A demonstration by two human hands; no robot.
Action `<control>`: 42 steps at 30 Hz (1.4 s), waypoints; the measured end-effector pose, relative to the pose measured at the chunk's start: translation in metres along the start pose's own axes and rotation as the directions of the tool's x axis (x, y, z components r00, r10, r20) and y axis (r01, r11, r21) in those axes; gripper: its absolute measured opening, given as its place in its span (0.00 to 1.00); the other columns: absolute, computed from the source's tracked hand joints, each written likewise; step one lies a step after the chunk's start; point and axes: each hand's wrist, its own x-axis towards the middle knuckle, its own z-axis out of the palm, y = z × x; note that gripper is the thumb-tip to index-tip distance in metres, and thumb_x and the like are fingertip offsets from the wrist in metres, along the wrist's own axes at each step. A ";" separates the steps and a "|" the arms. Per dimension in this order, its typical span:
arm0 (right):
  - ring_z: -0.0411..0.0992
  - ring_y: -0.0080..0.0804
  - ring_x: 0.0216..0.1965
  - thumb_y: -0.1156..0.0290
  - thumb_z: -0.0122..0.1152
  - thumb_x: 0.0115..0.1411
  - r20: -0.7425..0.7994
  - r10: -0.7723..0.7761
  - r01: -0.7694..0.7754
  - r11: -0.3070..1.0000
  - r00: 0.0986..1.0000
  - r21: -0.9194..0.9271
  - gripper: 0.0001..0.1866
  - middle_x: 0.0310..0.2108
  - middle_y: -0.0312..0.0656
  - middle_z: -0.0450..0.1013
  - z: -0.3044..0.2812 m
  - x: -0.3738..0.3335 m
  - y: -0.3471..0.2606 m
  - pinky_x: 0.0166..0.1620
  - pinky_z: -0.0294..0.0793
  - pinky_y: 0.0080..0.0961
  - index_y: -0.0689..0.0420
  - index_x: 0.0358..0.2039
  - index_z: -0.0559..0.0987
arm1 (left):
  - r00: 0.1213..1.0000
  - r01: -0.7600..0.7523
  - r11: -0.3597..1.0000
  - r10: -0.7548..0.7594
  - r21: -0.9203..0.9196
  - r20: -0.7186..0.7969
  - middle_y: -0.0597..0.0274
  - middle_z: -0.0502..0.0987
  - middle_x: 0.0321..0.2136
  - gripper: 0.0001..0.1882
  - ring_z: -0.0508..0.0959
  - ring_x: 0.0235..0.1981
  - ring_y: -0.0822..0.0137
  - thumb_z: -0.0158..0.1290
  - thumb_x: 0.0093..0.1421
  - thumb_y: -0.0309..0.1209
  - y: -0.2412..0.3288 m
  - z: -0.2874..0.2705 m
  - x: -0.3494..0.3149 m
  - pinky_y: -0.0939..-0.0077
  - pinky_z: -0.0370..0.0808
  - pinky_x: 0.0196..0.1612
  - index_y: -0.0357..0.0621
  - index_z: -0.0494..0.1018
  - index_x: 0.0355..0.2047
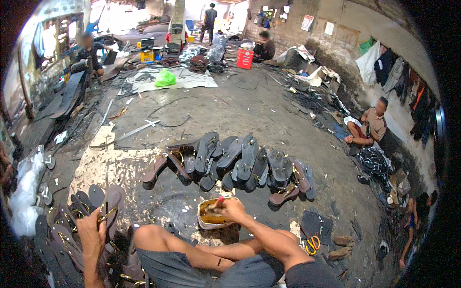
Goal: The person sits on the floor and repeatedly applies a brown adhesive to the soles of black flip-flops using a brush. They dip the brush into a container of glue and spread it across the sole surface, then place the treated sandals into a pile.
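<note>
The step in hand looks like glue work on sandals. The right hand (232, 209) is closed around a small brush with a reddish handle (217, 201), whose tip dips into the dented yellow-brown metal tin of glue (211, 218) on the floor just in front of the person's knees. The left hand (91, 230), at the near left, is closed on a brown flat sandal with a gold-coloured strap (109, 211), held upright with its sole facing in.

So the sandal sits firmly in the left grip, well apart from the tin and brush, with the bare knee between them. The next move, as I judge it, calls for bringing the loaded brush across to the sandal, or the sandal toward the tin, without dripping on the leg.

A pile of dark sandal soles (62, 225) lies around the left hand. Farther off, a row of finished dark sandals (235, 161) stands propped across the concrete floor (249, 110). Orange-handled scissors (312, 242) lie at the near right.
</note>
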 end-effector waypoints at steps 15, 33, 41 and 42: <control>0.75 0.25 0.47 0.71 0.63 0.63 -0.247 0.153 0.038 0.778 0.957 0.628 0.14 0.45 0.40 0.80 -0.147 -0.045 0.005 0.52 0.74 0.26 0.63 0.47 0.81 | 0.933 0.351 0.305 -0.197 -0.885 0.302 0.69 0.67 0.29 0.44 0.69 0.28 0.82 0.51 0.62 0.23 0.083 -0.043 0.001 0.91 0.70 0.33 0.45 0.39 0.74; 0.73 0.21 0.42 0.66 0.64 0.64 -0.173 0.359 0.080 0.260 0.917 0.962 0.17 0.43 0.36 0.77 -0.076 -0.061 -0.034 0.49 0.72 0.23 0.64 0.48 0.79 | 0.966 -0.172 0.982 0.184 -0.080 0.182 0.32 0.56 0.66 0.54 0.56 0.66 0.36 0.64 0.48 0.57 0.136 0.064 -0.064 0.43 0.56 0.64 0.32 0.58 0.65; 0.72 0.22 0.40 0.62 0.67 0.62 -0.435 0.532 0.340 0.272 0.727 0.900 0.16 0.40 0.36 0.76 -0.101 -0.057 -0.065 0.45 0.74 0.26 0.61 0.42 0.78 | 0.842 0.532 0.005 -0.113 -0.847 0.528 0.48 0.78 0.49 0.29 0.81 0.45 0.56 0.56 0.61 0.40 0.127 0.057 -0.014 0.63 0.77 0.52 0.30 0.68 0.56; 0.72 0.19 0.34 0.59 0.66 0.63 -0.386 0.474 0.330 0.200 0.791 0.923 0.16 0.35 0.35 0.77 -0.109 -0.055 -0.089 0.37 0.74 0.24 0.61 0.39 0.79 | 0.856 0.479 -0.256 -0.074 -0.840 0.511 0.44 0.77 0.50 0.31 0.81 0.46 0.55 0.51 0.64 0.44 0.153 0.045 -0.008 0.63 0.79 0.51 0.30 0.66 0.58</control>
